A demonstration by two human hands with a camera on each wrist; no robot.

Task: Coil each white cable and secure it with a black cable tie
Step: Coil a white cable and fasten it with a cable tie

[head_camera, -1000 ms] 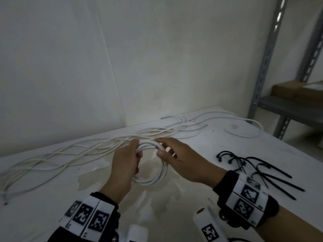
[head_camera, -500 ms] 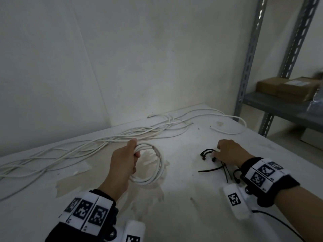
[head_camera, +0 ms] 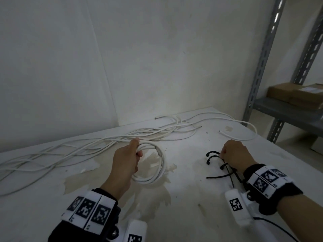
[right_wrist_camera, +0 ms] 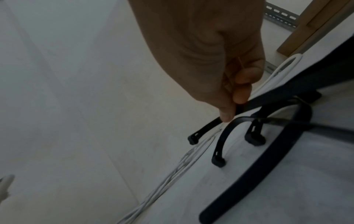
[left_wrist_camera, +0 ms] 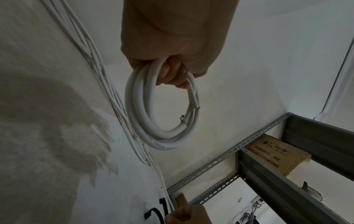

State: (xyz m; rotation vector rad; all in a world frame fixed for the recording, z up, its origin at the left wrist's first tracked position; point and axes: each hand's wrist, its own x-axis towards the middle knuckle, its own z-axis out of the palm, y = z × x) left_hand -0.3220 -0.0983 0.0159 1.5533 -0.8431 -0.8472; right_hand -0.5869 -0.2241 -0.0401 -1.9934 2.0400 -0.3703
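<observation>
1. While the coiled white cable [head_camera: 153, 165] hangs as a ring of several turns from the left hand [head_camera: 125, 165], low over the white table [head_camera: 183, 215], the coiling of this cable looks done and the tying step is in hand.
2. Fingers of the left hand curl through the ring and clamp its turns together; the left wrist view shows both cut ends [left_wrist_camera: 197, 106] lying along the loop below the grip.
3. To the right, the right hand [head_camera: 234, 154] pinches one black cable tie [right_wrist_camera: 203, 128] between thumb and fingertip, near its head end, out of the small heap of black ties [head_camera: 222, 170] on the table.
4. Next, I judge, the tie must come free of its neighbours, which cross over it, then travel to the coil, pass round all the turns and thread its tail through its head.
5. Behind the coil, the loose white cables [head_camera: 87, 147] lie uncoiled along the wall, so most of the task remains.
6. A grey metal shelf [head_camera: 288, 112] with cardboard boxes [head_camera: 295, 93] stands at far right.
</observation>
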